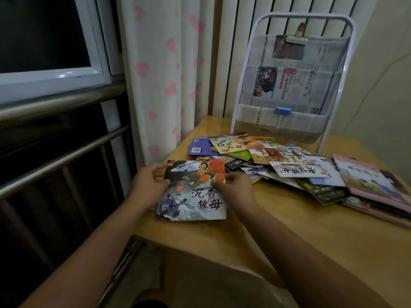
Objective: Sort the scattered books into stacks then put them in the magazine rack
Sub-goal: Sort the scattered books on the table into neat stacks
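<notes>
Gripping the picture book [195,190], left hand [149,182] and right hand [233,188].

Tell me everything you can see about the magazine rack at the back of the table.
The magazine rack stands upright at the far edge of the wooden table, leaning slightly back toward the wall. Its frame is a white tube bent into a rounded arch. Stepped, see-through pockets hang across it, holding what look like newspapers. A blue binder clip grips the lowest pocket's rim, and another clip sits at the top. The scattered books lie just before its foot.
</notes>
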